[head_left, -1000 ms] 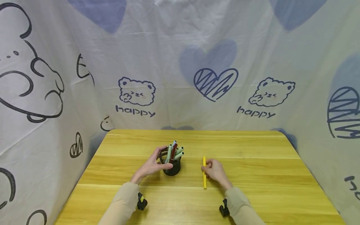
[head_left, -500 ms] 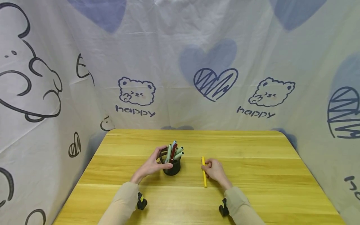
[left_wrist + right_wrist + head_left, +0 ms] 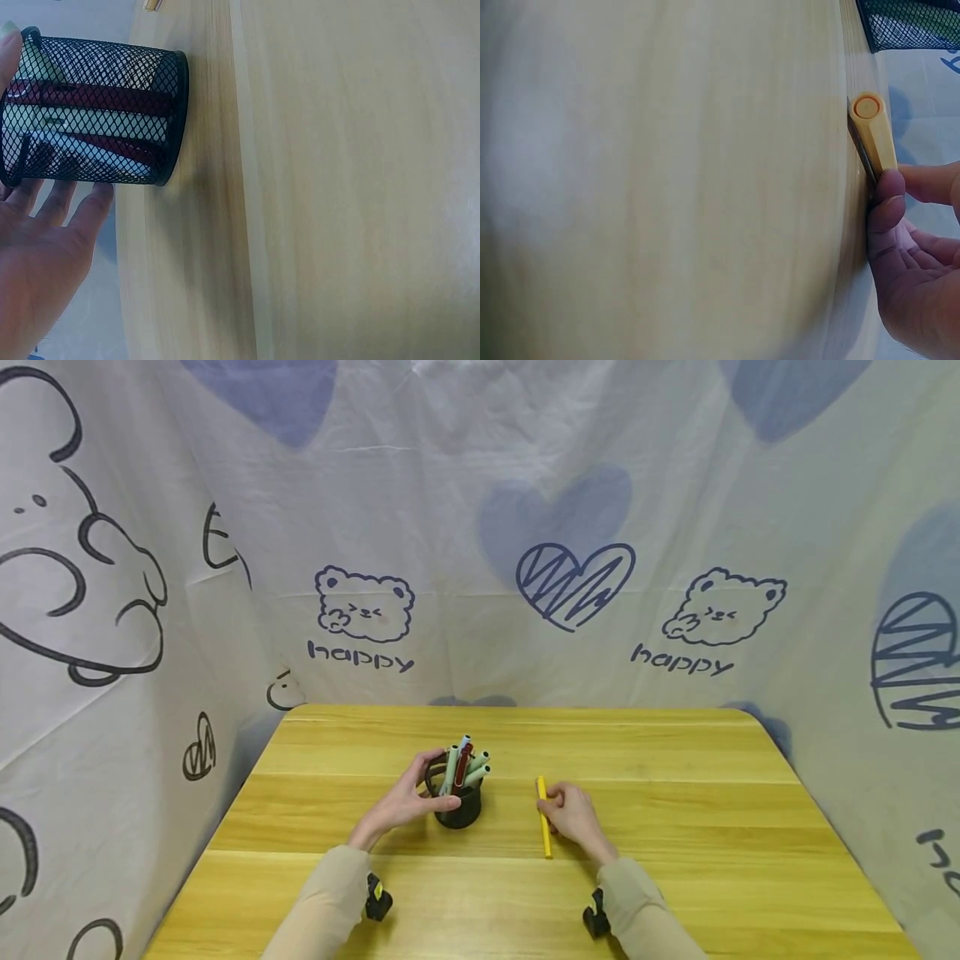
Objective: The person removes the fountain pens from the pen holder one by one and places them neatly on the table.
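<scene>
My left hand point(image 3: 403, 803) holds a black mesh pen holder point(image 3: 461, 814) upright on the table, thumb on the near side and fingers around the far side. Several pale green pens point(image 3: 452, 767) and a dark red pen point(image 3: 464, 767) stand in it. In the left wrist view their lower parts show through the mesh point(image 3: 97, 75). To the right, my right hand point(image 3: 576, 817) pinches a yellow pen point(image 3: 545, 837) between thumb and fingers. The right wrist view shows the round end of this pen point(image 3: 867, 109) close to the tabletop, a dark shadow beside it.
The wooden table point(image 3: 675, 793) has rounded back corners. A white cloth point(image 3: 465, 527) printed with hearts and bears hangs behind and at both sides. A black wrist device point(image 3: 378, 900) sits at the left cuff, another black device point(image 3: 596, 917) at the right.
The yellow pen has turned slightly in my right hand, its far end shifting left and its near end a little away from me. My left hand and the pen holder have stayed put.
</scene>
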A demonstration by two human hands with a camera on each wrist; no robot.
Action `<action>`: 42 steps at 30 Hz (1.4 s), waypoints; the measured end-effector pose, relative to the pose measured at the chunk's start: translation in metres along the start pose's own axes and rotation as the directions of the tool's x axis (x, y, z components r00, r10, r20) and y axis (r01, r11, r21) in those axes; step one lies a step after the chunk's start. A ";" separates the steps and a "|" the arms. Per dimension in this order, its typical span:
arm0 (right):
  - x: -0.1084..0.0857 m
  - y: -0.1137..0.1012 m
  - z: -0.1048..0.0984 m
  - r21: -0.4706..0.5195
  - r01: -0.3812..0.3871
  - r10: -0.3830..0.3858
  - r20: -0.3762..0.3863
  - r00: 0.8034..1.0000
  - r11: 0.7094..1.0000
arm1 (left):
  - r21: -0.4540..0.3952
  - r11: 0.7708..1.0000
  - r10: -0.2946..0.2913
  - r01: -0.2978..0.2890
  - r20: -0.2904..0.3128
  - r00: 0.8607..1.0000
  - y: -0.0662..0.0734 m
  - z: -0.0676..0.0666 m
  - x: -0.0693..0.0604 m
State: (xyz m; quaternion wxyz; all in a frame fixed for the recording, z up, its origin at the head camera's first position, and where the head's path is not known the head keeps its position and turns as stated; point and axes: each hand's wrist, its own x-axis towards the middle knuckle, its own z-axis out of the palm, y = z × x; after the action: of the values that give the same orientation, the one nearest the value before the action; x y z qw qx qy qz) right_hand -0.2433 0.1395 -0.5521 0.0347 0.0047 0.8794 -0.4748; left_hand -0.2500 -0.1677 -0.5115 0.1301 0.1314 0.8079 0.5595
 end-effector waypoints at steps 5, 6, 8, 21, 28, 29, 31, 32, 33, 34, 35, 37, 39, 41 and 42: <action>-0.001 0.000 -0.001 -0.009 0.010 -0.011 -0.016 1.000 1.000 | 0.012 1.000 -0.005 0.005 0.002 1.000 -0.001 0.000 0.000; -0.001 0.000 0.000 -0.005 0.009 -0.009 -0.019 1.000 1.000 | 0.012 1.000 -0.003 0.003 0.000 1.000 -0.001 0.000 0.001; -0.002 0.000 0.000 0.007 0.006 -0.006 -0.025 1.000 1.000 | 0.010 1.000 -0.002 0.002 0.001 1.000 -0.002 0.000 0.001; -0.002 -0.002 -0.002 0.085 0.104 -0.093 -0.130 0.987 0.991 | -0.009 1.000 0.007 -0.007 0.008 1.000 -0.001 -0.001 0.001; -0.005 -0.020 -0.004 0.174 0.254 -0.234 -0.126 0.964 0.952 | -0.007 1.000 0.011 -0.011 0.003 1.000 -0.002 -0.001 0.001; -0.006 -0.023 -0.004 0.187 0.268 -0.250 -0.117 0.961 0.945 | -0.004 1.000 0.012 -0.012 0.002 1.000 -0.002 -0.001 0.001; -0.006 -0.029 -0.002 0.209 0.302 -0.288 -0.097 0.953 0.930 | -0.003 1.000 0.011 -0.011 0.001 1.000 -0.003 -0.001 0.001; -0.006 -0.031 -0.001 0.220 0.319 -0.307 -0.086 0.948 0.922 | -0.003 1.000 0.009 -0.009 0.001 1.000 -0.003 -0.001 0.001; -0.006 -0.033 0.000 0.231 0.336 -0.327 -0.078 0.942 0.913 | -0.003 1.000 0.010 -0.010 0.001 1.000 -0.003 -0.001 0.002; -0.006 -0.036 0.001 0.245 0.354 -0.348 -0.070 0.935 0.902 | -0.004 1.000 0.010 -0.010 0.001 1.000 -0.003 -0.001 0.002; -0.006 -0.037 0.002 0.259 0.368 -0.365 -0.060 0.929 0.893 | -0.003 1.000 0.010 -0.010 0.001 1.000 -0.003 -0.001 0.002; -0.006 -0.041 0.005 0.285 0.393 -0.397 -0.046 0.917 0.874 | -0.006 1.000 0.009 -0.009 0.003 1.000 -0.003 -0.001 0.002; -0.007 -0.045 0.007 0.313 0.407 -0.418 -0.032 0.908 0.858 | -0.007 1.000 0.008 -0.008 0.005 1.000 -0.002 -0.001 0.001; -0.006 -0.049 0.009 0.335 0.410 -0.430 -0.016 0.903 0.848 | -0.014 1.000 0.010 -0.009 0.005 1.000 -0.001 -0.001 0.001; -0.006 -0.051 0.010 0.343 0.411 -0.435 -0.009 0.900 0.844 | -0.019 1.000 0.011 -0.011 0.005 1.000 -0.001 -0.001 0.001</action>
State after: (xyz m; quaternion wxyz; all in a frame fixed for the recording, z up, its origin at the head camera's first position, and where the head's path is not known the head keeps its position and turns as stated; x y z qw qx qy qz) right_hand -0.2383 0.1027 -0.5146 -0.0417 -0.2001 0.7626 -0.6138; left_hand -0.2516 -0.1681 -0.5123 0.1302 0.1362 0.8015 0.5675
